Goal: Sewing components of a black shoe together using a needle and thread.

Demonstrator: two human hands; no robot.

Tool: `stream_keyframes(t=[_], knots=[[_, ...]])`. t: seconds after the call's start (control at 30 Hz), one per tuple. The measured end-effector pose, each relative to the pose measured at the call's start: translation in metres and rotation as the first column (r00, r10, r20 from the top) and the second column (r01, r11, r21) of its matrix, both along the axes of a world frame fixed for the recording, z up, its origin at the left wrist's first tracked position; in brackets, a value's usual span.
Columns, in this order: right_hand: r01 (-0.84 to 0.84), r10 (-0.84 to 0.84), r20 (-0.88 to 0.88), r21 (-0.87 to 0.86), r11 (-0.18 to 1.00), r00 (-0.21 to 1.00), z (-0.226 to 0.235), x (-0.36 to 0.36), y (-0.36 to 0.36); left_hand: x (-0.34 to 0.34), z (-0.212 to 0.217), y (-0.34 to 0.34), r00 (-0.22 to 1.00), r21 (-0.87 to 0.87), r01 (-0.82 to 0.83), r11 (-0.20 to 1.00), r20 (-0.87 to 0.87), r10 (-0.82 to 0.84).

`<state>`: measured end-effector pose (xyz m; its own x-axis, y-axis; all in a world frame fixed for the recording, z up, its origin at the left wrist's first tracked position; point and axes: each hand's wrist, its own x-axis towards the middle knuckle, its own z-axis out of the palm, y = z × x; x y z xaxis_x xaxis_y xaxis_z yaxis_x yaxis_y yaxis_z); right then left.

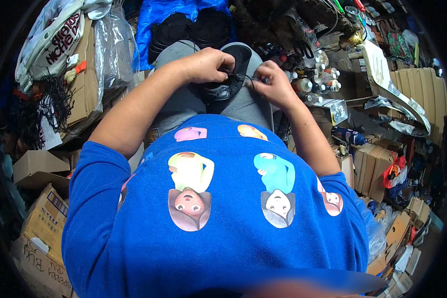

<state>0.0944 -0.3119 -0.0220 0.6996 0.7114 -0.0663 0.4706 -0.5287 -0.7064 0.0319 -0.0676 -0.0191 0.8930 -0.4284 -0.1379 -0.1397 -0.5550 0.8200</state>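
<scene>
A black shoe [240,58] rests on my lap between my thighs, its opening toward the far side and its shiny toe nearer my body. A thin black shoelace [249,78] stretches from the shoe to my right hand [274,85], which pinches it between thumb and fingers. On the other side my left hand [209,65] is closed at the shoe's edge, fingers curled in. A loose lace end shows above that hand, so it seems to grip the lace too, though its fingertips are partly hidden.
Beyond my knees, several black shoes [211,30] lie on a blue plastic sheet [146,20]. Small bottles [320,79] crowd the right, near a white plastic chair [382,69]. To the left are a cardboard stack [82,94], dark laces [47,107] and boxes [39,169].
</scene>
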Motion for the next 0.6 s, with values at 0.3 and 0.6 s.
stream_keyframes(t=[0.3,0.6], knots=[[0.908,0.602,-0.797,0.287,0.304,0.05,-0.014,0.006,-0.001,-0.006,0.015,0.029,0.72,-0.7,-0.669,0.25,-0.527,0.451],[0.65,0.42,-0.855,0.508,0.565,0.303,-0.02,-0.003,-0.024,-0.016,-0.009,0.049,0.673,-0.686,-0.727,-0.036,-0.722,0.158]])
